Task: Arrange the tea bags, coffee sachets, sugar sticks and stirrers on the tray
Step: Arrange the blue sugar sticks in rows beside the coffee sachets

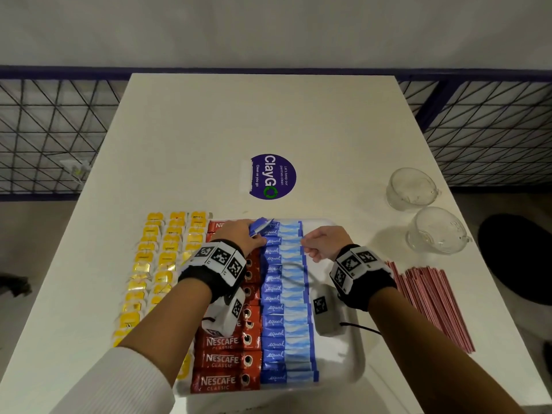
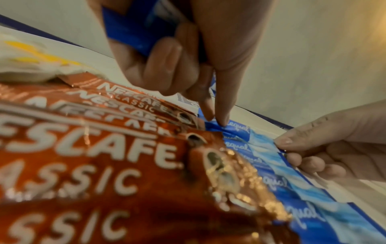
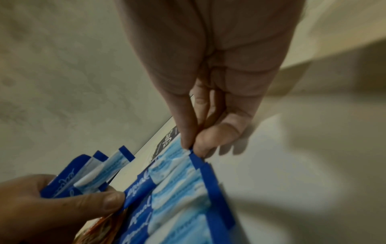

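Note:
On the white tray point(image 1: 340, 366) lie a column of red coffee sachets point(image 1: 227, 360) and, to its right, a column of blue sugar sticks point(image 1: 283, 309). My left hand point(image 1: 260, 239) grips a few spare sugar sticks point(image 1: 261, 225) in its curled fingers, and its fingertips point(image 2: 217, 118) press on the left end of a stick near the column's far end. My right hand point(image 1: 306, 245) pinches the right end of that stick point(image 3: 192, 153) between thumb and forefinger. Yellow tea bags point(image 1: 158, 264) lie in rows on the table left of the tray. Red-and-white stirrers point(image 1: 430, 297) lie in a pile to its right.
Two clear glass cups point(image 1: 410, 188) point(image 1: 436, 230) stand at the table's right side beyond the stirrers. A round purple sticker point(image 1: 273, 176) marks the table's middle. Wire fencing runs behind the table, and bare tray surface shows right of the sugar column.

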Motion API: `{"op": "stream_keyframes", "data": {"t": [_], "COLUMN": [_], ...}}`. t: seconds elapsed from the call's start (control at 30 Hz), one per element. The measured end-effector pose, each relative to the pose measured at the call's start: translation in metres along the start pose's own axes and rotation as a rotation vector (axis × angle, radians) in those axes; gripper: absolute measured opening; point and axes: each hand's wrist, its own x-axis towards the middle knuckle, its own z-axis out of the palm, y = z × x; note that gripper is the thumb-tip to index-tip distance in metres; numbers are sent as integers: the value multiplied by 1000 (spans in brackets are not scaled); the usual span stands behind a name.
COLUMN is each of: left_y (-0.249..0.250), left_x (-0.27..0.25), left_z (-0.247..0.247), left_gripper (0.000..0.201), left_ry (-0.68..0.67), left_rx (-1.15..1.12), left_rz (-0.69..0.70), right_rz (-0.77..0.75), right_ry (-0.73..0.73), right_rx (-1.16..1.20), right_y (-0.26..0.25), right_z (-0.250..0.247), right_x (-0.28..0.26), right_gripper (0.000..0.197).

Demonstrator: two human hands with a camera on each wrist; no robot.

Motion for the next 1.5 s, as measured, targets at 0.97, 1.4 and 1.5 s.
{"op": "stream_keyframes", "data": {"t": [0.97,1.4,1.5], "left_y": [11,7,4], "left_x": [-1,-27,-29], "left_z": [-10,-10,-7], "left_gripper": [20,23,18], "left_ry": [-168,-145,-90], "left_rx": [-145,-673,-659], "left_rz": [150,41,18], "right_rz": [-311,-272,-242], "right_ry": [-148,-116,-149], "right_rx": [-99,85,85], "right_y": [-30,-22,-18], "right_z": [-3,-10,-14], "right_x": [-17,-22,-23], "right_gripper": [26,4,8]}}
